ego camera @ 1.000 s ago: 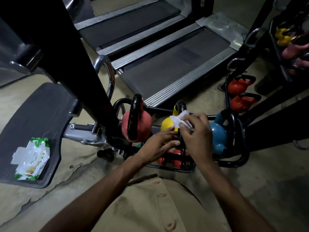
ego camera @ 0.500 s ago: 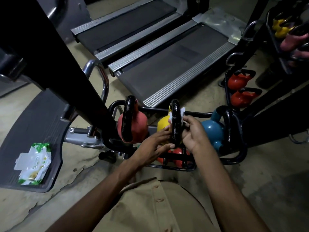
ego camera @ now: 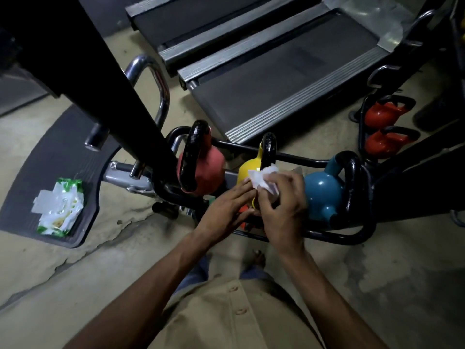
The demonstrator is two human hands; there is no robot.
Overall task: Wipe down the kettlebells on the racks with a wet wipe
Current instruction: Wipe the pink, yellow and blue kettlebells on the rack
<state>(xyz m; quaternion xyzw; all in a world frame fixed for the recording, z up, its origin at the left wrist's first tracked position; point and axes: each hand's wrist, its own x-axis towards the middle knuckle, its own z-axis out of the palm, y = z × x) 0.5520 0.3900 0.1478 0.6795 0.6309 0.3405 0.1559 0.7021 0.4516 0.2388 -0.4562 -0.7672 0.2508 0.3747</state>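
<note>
A low black rack [ego camera: 334, 236] holds a pink kettlebell [ego camera: 210, 172], a yellow kettlebell [ego camera: 247, 170] and a blue kettlebell [ego camera: 324, 188], each with a black handle. My right hand [ego camera: 281, 205] grips a white wet wipe [ego camera: 263, 181] pressed against the yellow kettlebell's body below its handle. My left hand [ego camera: 224, 212] rests flat against the near left side of the same kettlebell, fingers extended, touching the wipe's edge. Much of the yellow kettlebell is hidden behind both hands.
A green and white wipe packet [ego camera: 60, 207] lies on a dark footplate [ego camera: 50, 157] at left. A thick black machine post [ego camera: 105, 71] crosses above the rack. Two treadmills [ego camera: 276, 79] lie behind. Two red kettlebells [ego camera: 385, 127] sit on another rack at right.
My right hand has brought the wipe down from the yellow kettlebell's handle onto its body. The left hand stayed against the kettlebell. The view shifted slightly.
</note>
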